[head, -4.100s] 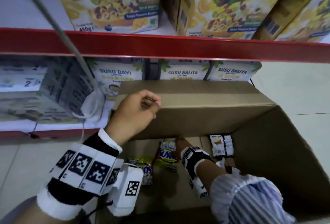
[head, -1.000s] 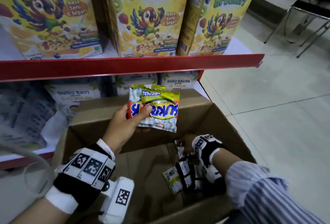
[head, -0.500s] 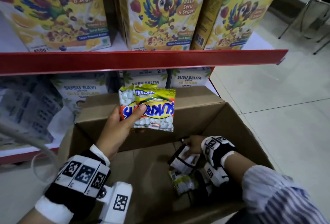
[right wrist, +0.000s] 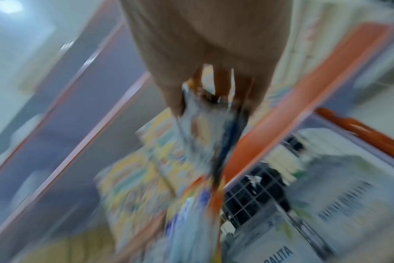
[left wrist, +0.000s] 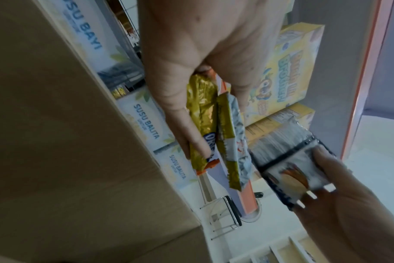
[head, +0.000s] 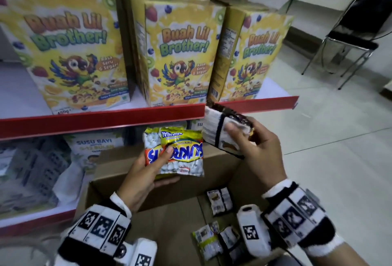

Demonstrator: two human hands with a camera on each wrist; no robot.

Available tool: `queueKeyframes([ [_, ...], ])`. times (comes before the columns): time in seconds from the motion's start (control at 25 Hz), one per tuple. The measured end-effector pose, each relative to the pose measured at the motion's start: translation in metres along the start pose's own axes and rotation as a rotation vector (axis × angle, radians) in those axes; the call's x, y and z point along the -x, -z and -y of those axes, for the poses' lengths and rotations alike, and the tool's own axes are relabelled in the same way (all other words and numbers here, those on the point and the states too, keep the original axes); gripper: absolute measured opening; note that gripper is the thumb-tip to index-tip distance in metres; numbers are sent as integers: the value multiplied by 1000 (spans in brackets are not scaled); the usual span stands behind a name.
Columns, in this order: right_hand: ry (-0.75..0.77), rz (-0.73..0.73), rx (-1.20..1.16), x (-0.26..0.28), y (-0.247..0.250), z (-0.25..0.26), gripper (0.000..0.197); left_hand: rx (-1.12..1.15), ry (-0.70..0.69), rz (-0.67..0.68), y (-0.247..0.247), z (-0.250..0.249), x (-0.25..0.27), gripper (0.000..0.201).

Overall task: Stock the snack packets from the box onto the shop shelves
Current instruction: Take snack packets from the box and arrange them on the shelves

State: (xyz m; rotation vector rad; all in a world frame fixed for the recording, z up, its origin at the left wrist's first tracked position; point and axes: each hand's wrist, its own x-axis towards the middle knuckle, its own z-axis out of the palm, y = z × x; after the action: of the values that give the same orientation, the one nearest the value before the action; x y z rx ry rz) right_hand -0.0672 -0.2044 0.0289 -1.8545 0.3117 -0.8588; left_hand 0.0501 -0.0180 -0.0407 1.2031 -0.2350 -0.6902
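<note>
My left hand grips two yellow-and-orange snack packets above the far flap of the open cardboard box, thumb across their front. In the left wrist view the same packets sit edge-on between thumb and fingers. My right hand holds a white-and-black snack packet just right of them, level with the red shelf edge. The left wrist view shows this white packet too; the right wrist view is blurred. Several small packets lie on the box floor.
Yellow cereal boxes fill the shelf above the red edge. White milk boxes stand on the lower shelf behind the cardboard box. A black chair stands on the tiled floor at the right.
My right hand has come up out of the box with the white-and-black packet and now holds it beside the packets in my left hand. The left hand has barely moved.
</note>
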Motion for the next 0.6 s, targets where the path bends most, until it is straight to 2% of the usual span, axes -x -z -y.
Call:
queueKeyframes([
  [0.08, 247, -22, 322, 11, -16, 7, 28, 28, -15, 42, -14, -6, 1, 43],
  [0.16, 368, 78, 501, 25, -25, 5, 41, 61, -25, 62, -24, -12, 1, 41],
  [0.24, 345, 176, 486, 37, -29, 2, 52, 86, -30, 60, -27, -17, 1, 40],
  [0.28, 321, 192, 444, 41, -28, 3, 51, 84, -40, 62, -28, -19, 2, 39],
  [0.4, 252, 90, 332, 38, -23, 10, 34, 66, -70, 79, -27, -25, 4, 39],
  [0.44, 230, 70, 344, 34, -19, 12, 36, 67, -76, 87, -27, -25, 5, 39],
  [0.6, 51, 261, 352, 19, -4, 26, 95, 81, -108, 118, -28, -29, 8, 31],
])
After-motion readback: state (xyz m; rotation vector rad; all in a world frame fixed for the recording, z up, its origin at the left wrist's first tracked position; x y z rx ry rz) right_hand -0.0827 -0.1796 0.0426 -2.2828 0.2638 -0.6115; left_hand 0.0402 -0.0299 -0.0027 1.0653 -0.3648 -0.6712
